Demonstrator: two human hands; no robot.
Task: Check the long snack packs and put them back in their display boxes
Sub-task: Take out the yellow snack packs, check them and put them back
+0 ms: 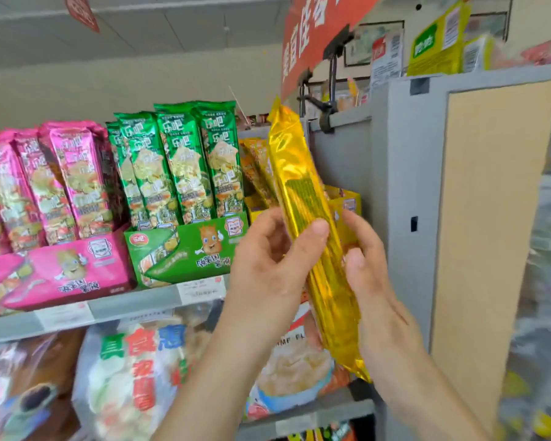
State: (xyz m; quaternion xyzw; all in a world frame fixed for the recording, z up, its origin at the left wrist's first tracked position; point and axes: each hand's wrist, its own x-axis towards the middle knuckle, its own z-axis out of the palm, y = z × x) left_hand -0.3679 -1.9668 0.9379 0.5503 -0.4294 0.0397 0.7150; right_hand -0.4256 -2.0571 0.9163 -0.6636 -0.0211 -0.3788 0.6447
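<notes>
The left hand [268, 262] grips the yellow pack [303, 186] at its lower middle, with the thumb laid across the front and the fingers curled behind. The right hand [369, 272] closes on the opposite edge at about the same height, fingers and thumb curled onto the foil. Held this way, the pack stands nearly upright, its top end leaning a little to the left, in the air in front of the shelf [115, 308] and clear of any box. A dark green printed patch faces the camera, too blurred to read, so this looks like the checking step: the pack is being looked over and is not yet returned. Just behind it sits the yellow display box [347, 202], with a few similar packs leaning inside, beside the grey end panel [404, 186]. Further left on the same shelf stand the green display box [191, 249] and the pink display box [61, 275], both full of upright packs. The next move probably calls for lowering the pack bottom end first into the yellow box, between the packs already there and its right wall.
</notes>
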